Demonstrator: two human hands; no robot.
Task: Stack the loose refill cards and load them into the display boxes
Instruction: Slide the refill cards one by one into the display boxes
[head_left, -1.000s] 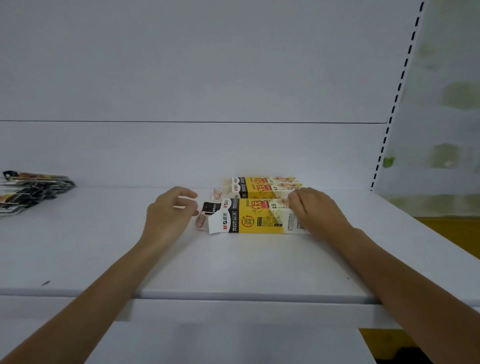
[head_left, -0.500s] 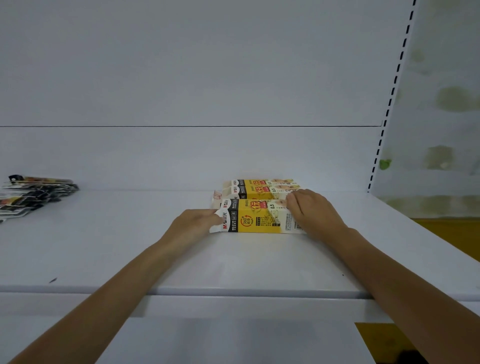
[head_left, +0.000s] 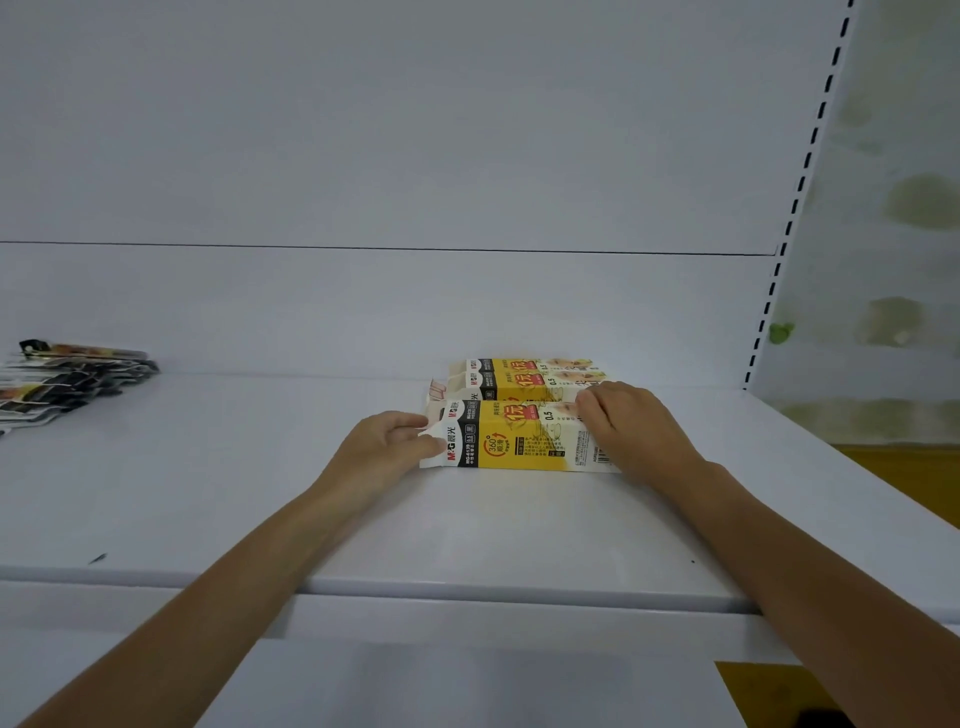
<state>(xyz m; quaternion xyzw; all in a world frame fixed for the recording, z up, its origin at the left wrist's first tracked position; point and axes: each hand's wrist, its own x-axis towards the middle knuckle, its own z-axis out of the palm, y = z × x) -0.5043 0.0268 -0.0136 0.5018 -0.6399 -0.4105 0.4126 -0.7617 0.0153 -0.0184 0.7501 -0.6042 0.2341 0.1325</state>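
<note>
The left hand (head_left: 384, 447), loose a second ago, now pinches the 9 o'clock end of the front display box (head_left: 519, 441) on the shelf (head_left: 467, 530). The right hand (head_left: 634, 431) keeps its grip clasped on the 3 o'clock end. The box is probably being closed, while loose refill cards (head_left: 67, 384) wait at 9 o'clock.

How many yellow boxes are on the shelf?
3. The front box is held by the left hand and right hand; a second box lies right behind it; a third box lies at the back. Others may be hidden behind.

Nothing fancy, just bare arms: left forearm (head_left: 208, 597) and right forearm (head_left: 789, 561) uncovered, left hand (head_left: 382, 447) and right hand (head_left: 631, 431) bare too.
</note>
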